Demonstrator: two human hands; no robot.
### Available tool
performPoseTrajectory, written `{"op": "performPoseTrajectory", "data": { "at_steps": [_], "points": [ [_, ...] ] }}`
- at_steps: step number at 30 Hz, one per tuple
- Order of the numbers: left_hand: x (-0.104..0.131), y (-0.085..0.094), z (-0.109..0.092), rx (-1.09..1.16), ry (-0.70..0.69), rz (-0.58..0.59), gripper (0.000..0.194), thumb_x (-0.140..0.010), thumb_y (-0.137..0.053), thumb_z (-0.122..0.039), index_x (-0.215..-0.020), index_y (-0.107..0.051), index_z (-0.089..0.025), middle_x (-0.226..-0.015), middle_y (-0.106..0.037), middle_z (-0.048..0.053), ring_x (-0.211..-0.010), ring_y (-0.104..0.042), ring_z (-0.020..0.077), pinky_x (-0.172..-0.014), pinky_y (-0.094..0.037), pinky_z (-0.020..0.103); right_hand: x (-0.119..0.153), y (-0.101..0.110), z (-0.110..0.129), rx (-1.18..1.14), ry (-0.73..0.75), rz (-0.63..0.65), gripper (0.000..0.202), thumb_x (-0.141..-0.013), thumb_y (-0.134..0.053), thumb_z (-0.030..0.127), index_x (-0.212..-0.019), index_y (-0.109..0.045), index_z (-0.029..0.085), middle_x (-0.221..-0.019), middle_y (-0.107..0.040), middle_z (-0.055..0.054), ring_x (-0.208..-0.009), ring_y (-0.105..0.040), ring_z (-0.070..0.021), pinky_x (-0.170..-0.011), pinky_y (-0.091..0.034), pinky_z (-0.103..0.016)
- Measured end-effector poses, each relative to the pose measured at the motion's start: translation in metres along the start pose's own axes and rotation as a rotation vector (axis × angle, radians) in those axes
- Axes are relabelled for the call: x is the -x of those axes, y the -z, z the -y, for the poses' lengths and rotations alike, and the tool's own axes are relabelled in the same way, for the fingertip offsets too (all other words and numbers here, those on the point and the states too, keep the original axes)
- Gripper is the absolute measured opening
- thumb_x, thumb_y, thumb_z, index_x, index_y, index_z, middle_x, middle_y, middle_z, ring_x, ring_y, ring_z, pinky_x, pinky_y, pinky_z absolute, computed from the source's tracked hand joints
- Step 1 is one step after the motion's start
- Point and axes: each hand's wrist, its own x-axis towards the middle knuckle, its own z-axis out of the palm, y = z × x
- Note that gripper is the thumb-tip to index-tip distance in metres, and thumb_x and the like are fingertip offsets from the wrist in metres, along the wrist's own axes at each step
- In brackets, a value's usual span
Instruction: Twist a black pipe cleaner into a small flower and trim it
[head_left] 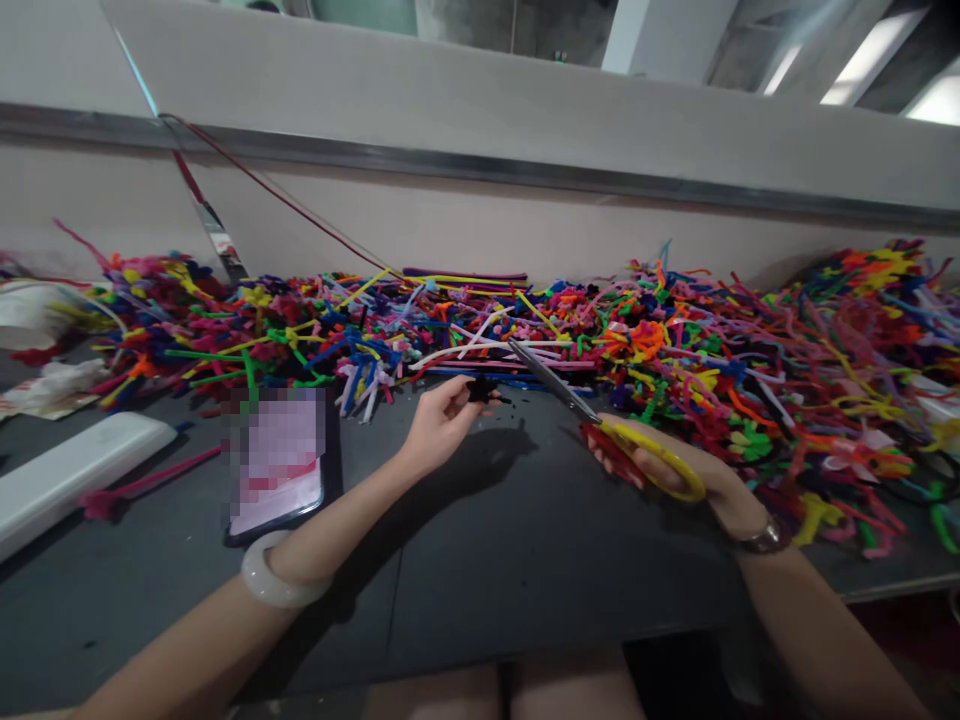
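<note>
My left hand [442, 425] pinches a small black fuzzy piece [484, 390], which looks like a bunched pipe cleaner, above the dark table. Some tiny dark bits show just beside it. To the right, my right hand [660, 465] grips scissors [637, 450] with yellow and red handles. Their metal blades point up and left toward the heap, and I cannot tell clearly whether they are parted. A gap separates the blades from the black piece. Behind both hands lies a long heap of colourful pipe cleaners [525, 330].
A phone [281, 460] with a blurred screen lies left of my left forearm. Farther left are a long white case [90, 470] and a pink pipe cleaner [161, 470]. A pale wall [480, 220] with a metal strip stands behind the heap, and a red cord [277, 190] hangs there.
</note>
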Motion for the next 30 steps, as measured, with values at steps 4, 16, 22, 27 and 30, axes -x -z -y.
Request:
{"op": "performPoseTrajectory", "data": {
  "at_steps": [4,16,22,27,30],
  "points": [
    [0.001,0.001,0.002,-0.044,-0.061,-0.019,0.013,-0.075,-0.053,-0.019,-0.086,-0.059,-0.014,-0.084,-0.065,0.007,-0.082,-0.062,0.0180,-0.075,-0.048,0.031,0.005,-0.004,0.007,0.028,-0.027,-0.013,0.049,-0.078,-0.036,0.061,-0.103,-0.051,0.021,-0.081,-0.054,-0.006,-0.065,-0.053,-0.0160,-0.047,-0.042,-0.023],
    [0.001,0.002,0.002,-0.113,-0.087,-0.028,0.010,-0.074,-0.054,-0.019,-0.082,-0.059,-0.014,-0.079,-0.064,0.005,-0.077,-0.060,0.0163,-0.073,-0.046,0.028,-0.001,-0.001,0.008,0.104,-0.006,0.105,0.057,-0.078,-0.028,0.066,-0.081,-0.050,0.014,-0.056,-0.044,0.001,-0.045,-0.039,-0.0095,-0.040,-0.030,-0.022],
    [0.001,0.002,0.004,-0.118,-0.067,-0.048,0.011,-0.074,-0.054,-0.020,-0.082,-0.060,-0.015,-0.078,-0.063,0.005,-0.074,-0.059,0.0159,-0.072,-0.045,0.028,0.000,-0.002,0.005,0.072,-0.057,0.096,0.055,-0.077,-0.031,0.065,-0.083,-0.051,0.014,-0.056,-0.042,0.003,-0.040,-0.037,-0.0072,-0.037,-0.028,-0.020],
    [0.001,0.002,0.003,-0.117,-0.040,-0.080,0.011,-0.070,-0.057,-0.018,-0.080,-0.061,-0.015,-0.075,-0.063,0.004,-0.072,-0.057,0.0160,-0.066,-0.045,0.026,-0.001,-0.001,0.002,0.060,-0.094,0.132,0.055,-0.077,-0.035,0.064,-0.087,-0.051,0.013,-0.056,-0.042,0.003,-0.039,-0.037,-0.0067,-0.036,-0.027,-0.019],
    [0.001,0.001,0.001,-0.123,-0.036,-0.088,0.011,-0.069,-0.057,-0.017,-0.079,-0.062,-0.015,-0.073,-0.063,0.004,-0.073,-0.057,0.0166,-0.064,-0.045,0.026,-0.002,0.000,-0.002,0.046,-0.110,0.149,0.055,-0.076,-0.036,0.064,-0.087,-0.050,0.013,-0.057,-0.043,0.003,-0.039,-0.037,-0.0065,-0.035,-0.027,-0.019]
  ]
}}
